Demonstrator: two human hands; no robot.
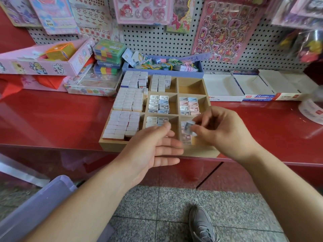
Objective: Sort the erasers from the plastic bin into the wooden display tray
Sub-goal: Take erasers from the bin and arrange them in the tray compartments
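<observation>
Red glossy counter runs beneath a white pegboard wall hung with sticker sheets. On it we see a shallow wooden display tray [110, 145] divided into square compartments. Its left column is packed with small white boxed erasers [125, 100], and its middle and right compartments hold pastel blue and pink ones in tidy rows.

Above the tray's near right compartment, the person's right hand [220, 131] pinches one small blue clear-wrapped eraser [189, 127] between thumb and fingertips. We judge this is to line it up with the rows beneath.

The left hand [153, 149] hovers over the tray's near edge, fingers straight and loose, holding nothing, perhaps ready to steady the rows.

Below and left of the tray, off the counter, sits a translucent purple plastic bin [43, 203], presumably the erasers' source.
</observation>
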